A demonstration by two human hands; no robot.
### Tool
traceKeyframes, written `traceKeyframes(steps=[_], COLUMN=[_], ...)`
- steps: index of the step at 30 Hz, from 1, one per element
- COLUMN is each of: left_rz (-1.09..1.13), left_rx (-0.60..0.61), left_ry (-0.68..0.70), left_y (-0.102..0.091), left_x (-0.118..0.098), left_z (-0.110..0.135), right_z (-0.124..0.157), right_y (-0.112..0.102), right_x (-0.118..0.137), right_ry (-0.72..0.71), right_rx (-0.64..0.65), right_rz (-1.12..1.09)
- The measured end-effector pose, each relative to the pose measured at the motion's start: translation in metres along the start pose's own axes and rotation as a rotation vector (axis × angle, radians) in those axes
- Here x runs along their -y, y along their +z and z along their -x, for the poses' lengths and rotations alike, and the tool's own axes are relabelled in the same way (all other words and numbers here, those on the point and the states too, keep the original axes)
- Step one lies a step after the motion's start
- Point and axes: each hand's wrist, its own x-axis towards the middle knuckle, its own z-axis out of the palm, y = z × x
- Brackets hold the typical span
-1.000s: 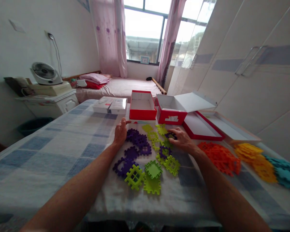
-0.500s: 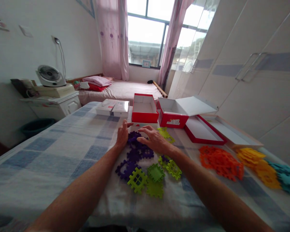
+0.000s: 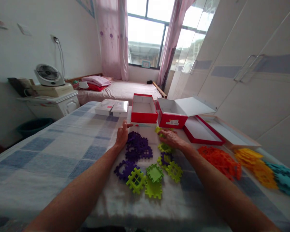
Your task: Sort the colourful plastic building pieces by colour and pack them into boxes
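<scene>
My left hand (image 3: 122, 133) rests on its edge on the tablecloth, fingers straight and thumb up, against the left side of a heap of purple toothed tiles (image 3: 137, 146). My right hand (image 3: 170, 138) lies palm down on lime green tiles (image 3: 164, 147) just right of that heap, fingers stretched toward the red boxes. More green tiles (image 3: 154, 175) and a purple one (image 3: 122, 169) lie nearer me. Nothing shows inside either hand.
Two open red boxes (image 3: 144, 109) (image 3: 171, 117) and a flat red lid (image 3: 200, 130) stand behind the tiles. Orange tiles (image 3: 219, 159), yellow tiles (image 3: 258, 162) and teal tiles (image 3: 285, 178) lie at right. White packets (image 3: 112, 107) sit farther back on the checked tablecloth (image 3: 50, 151).
My right hand swung left over the purple heap, then came back right onto the green tiles. The left hand stayed beside the purple heap.
</scene>
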Motion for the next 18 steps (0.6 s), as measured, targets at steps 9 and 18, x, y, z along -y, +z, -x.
traceKeyframes(steps=[9, 18], left_rz=[-0.028, -0.036], left_rx=[-0.007, -0.020], left_ry=[-0.009, -0.009], left_y=[0.000, 0.000], left_x=[0.000, -0.001], left_z=[-0.001, 0.000], right_z=[0.050, 0.066], right_y=[-0.024, -0.005], right_x=[-0.020, -0.007], right_ry=[0.006, -0.204], right_rx=[-0.124, -0.035], right_rz=[-0.140, -0.316])
